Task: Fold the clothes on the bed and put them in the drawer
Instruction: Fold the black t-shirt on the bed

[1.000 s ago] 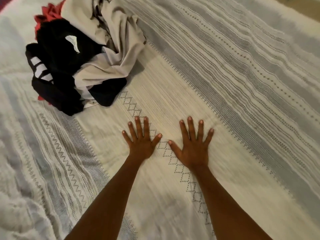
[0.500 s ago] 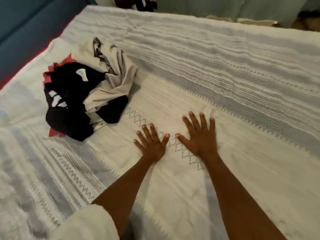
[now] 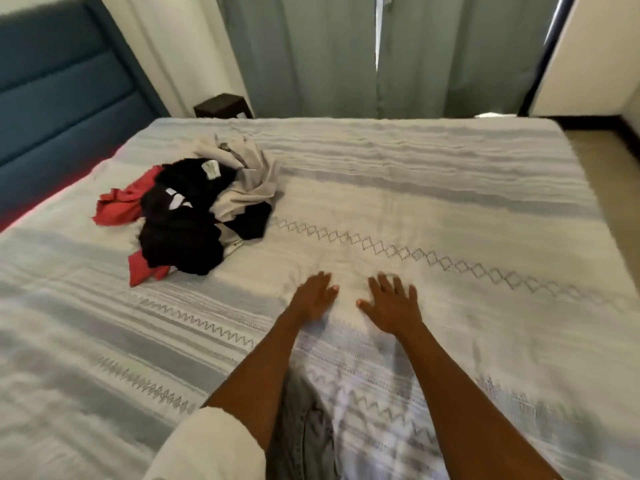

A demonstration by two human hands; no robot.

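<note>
On the bed [image 3: 433,188], the left hand [image 3: 313,295] and right hand [image 3: 393,304] lie flat, fingers spread and holding nothing, side by side, with the heap of unfolded clothes [image 3: 194,216] well apart to their left, near the headboard [image 3: 59,88].

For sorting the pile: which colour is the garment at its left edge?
Red, partly under the black clothes; seen in the head view.
</note>
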